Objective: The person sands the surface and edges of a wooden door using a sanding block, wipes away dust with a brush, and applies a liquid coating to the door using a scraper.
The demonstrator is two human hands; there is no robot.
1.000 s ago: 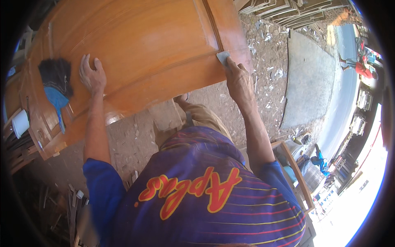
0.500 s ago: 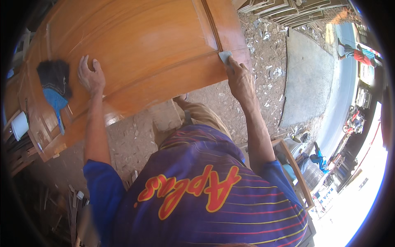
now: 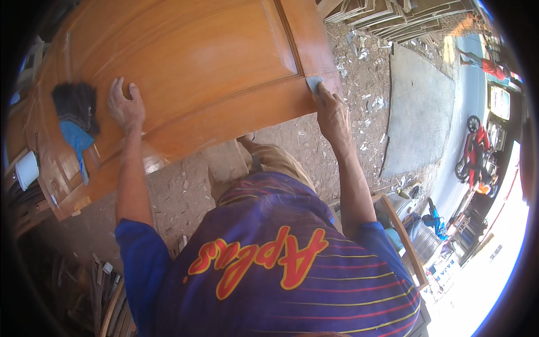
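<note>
A large varnished wooden door [image 3: 196,62] with raised panels and grooves lies flat before me. My left hand [image 3: 126,105] rests on it, fingers apart, holding nothing. Close to the door's right end, my right hand [image 3: 332,115] is closed on a small grey piece of sandpaper [image 3: 315,84]. The sandpaper touches the surface just below a panel corner; the fingers cover part of it. To the left of my left hand, a dark cloth [image 3: 74,106] and a blue dustpan-shaped plastic tool [image 3: 76,137] lie on the door.
A white container [image 3: 26,170] stands at the far left. Debris litters the dirt ground [image 3: 359,95], beside a grey slab [image 3: 418,112]. Stacked boards [image 3: 387,19] are at the upper right. A wooden frame [image 3: 404,238] stands near my right elbow. Beyond are a red motorcycle [image 3: 474,151] and another person [image 3: 491,68].
My right hand and the sandpaper have shifted slightly right and toward me. My left hand stays nearly in place. A red motorcycle has come closer on the road.
</note>
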